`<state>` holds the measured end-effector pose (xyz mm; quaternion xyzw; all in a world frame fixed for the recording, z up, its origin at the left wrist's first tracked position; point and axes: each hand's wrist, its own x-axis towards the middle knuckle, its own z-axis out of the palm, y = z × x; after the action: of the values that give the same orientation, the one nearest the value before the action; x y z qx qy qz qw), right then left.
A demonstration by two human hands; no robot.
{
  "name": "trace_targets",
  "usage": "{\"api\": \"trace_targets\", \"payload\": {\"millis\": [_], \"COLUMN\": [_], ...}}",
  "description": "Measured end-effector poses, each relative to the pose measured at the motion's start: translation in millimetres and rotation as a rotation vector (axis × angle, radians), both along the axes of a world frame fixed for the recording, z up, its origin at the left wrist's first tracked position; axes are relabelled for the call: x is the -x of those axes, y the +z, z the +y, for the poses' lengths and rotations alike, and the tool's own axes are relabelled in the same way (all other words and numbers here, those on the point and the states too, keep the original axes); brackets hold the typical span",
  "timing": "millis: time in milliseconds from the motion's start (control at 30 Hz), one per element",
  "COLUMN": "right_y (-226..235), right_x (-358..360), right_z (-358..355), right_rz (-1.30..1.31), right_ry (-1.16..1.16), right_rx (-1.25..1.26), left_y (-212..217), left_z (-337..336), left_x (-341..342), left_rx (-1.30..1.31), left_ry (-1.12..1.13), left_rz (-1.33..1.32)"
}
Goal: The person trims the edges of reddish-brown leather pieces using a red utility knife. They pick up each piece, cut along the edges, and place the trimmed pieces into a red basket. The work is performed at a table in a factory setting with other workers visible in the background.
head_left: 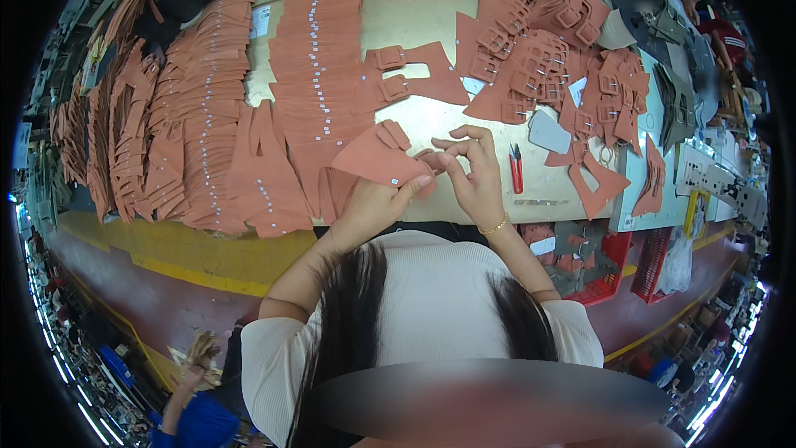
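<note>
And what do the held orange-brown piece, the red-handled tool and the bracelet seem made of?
Held piece: likely leather or a synthetic, matte; it's thin and holds its shape. Red-handled tool: likely plastic grips, smooth-looking, evenly red; dark tips probably metal. Bracelet: probably gold-toned metal, from its shine.

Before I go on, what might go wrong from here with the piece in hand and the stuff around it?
1. The left hand pinches the piece near one end, so it might slip or twist.
2. The red-handled tool lies loose just right of the right hand; a sideways sweep could knock it.
3. The layered stack reaches the table's front edge near the left forearm; a brush might disturb it.
</note>
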<state>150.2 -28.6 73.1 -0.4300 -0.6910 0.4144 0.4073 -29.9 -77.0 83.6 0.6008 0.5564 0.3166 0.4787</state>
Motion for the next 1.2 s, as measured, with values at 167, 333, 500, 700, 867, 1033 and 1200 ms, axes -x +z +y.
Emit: {"api": "trace_targets", "payload": {"millis": [167, 333, 500, 700, 867, 1033, 1200], "right_y": [-18, -18, -12, -12, 22, 56, 10], "right_x": [-5, -6, 1, 2, -1, 8, 23], "right_z": [-1, -11, -11, 25, 77, 112, 151], "right_rz": [0.361, 0.740, 0.662, 0.537, 0.547, 0.291, 0.418], "right_ry": [-0.138, 0.208, 0.226, 0.022, -0.009, 0.157, 0.207], "right_rx": [0.205, 0.998, 0.803, 0.772, 0.368, 0.197, 0.309], "left_y": [-3, -10, -20, -25, -32, -44, -45], "left_z": [6, 24, 32, 30, 13, -8, -23], "left_x": [2, 10, 5, 1, 7, 3, -3], "left_rx": [-0.024, -0.701, -0.715, -0.645, -0.351, -0.211, -0.093], "left_ry": [0.062, -0.216, -0.127, -0.192, -0.444, -0.560, -0.482], "left_rz": [-0.186, 0.690, 0.758, 0.841, 0.576, 0.502, 0.385]}}
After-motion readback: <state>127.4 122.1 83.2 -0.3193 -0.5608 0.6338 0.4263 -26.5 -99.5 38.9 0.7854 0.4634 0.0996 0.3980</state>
